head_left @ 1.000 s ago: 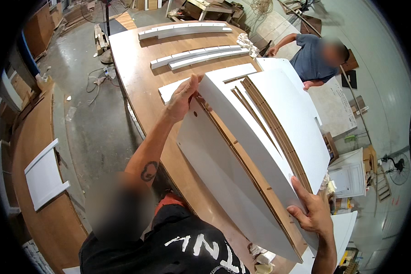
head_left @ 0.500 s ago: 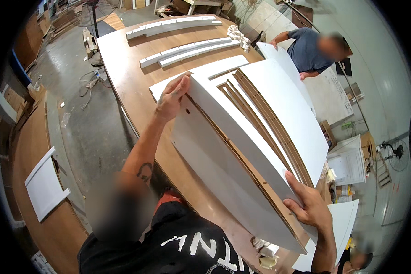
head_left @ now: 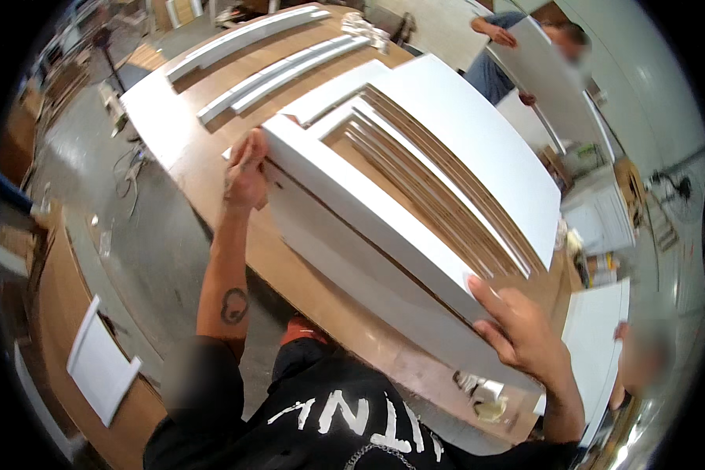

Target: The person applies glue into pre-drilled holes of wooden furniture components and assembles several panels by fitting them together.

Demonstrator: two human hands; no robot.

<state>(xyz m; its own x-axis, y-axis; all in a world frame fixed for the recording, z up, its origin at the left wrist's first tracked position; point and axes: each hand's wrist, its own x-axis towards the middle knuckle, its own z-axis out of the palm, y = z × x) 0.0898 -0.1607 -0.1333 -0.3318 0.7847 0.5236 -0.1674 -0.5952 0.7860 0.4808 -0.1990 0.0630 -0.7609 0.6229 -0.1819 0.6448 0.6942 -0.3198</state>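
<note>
A large white panel [head_left: 368, 270] stands on its long edge at the near side of the table. Along its top lies a long white board [head_left: 368, 207], with a narrow dark seam between the two. My left hand [head_left: 247, 168] is closed around their far left end, fingers wrapped over the corner. Toward the near right end, my right hand [head_left: 525, 333] grips the board and panel, thumb on the white top and fingers against the panel's near side. Just beyond them lie thin curved strips [head_left: 454, 176] with brown edges.
White curved pieces [head_left: 251, 43] and a crumpled cloth [head_left: 364, 30] lie on the far part of the brown table [head_left: 282, 309]. A co-worker holds a white panel [head_left: 552, 82] at the far right. Another person [head_left: 642, 360] stands at the right beside a white sheet [head_left: 595, 337].
The wide gap between the board and the panel has narrowed to a thin seam. Both my hands keep their grip. The far co-worker's panel has been raised and tilted up.
</note>
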